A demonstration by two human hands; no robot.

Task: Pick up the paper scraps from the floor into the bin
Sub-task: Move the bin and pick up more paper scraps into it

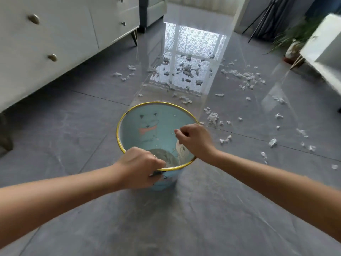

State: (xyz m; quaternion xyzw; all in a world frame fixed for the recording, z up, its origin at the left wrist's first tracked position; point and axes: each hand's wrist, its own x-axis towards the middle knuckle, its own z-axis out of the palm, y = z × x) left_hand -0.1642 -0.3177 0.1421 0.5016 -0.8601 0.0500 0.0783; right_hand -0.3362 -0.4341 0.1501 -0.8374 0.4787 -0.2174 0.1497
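A light blue bin (132, 126) with a yellow rim and a cartoon fox printed inside stands on the grey tiled floor in front of me. My left hand (140, 167) grips the bin's near rim, fingers curled over the edge. Over the right side of the bin's mouth hovers my right hand (195, 138), fingers curled in a loose fist; nothing shows in it. Several white paper scraps (245, 76) lie scattered on the floor beyond the bin, and more scraps (213, 118) lie just right of it.
A white drawer cabinet (55, 43) runs along the left. A white stand (324, 50) and a potted plant (293, 45) are at the right. A tripod leg (258, 28) and an armchair (153, 12) stand at the back. The glossy floor reflects a window.
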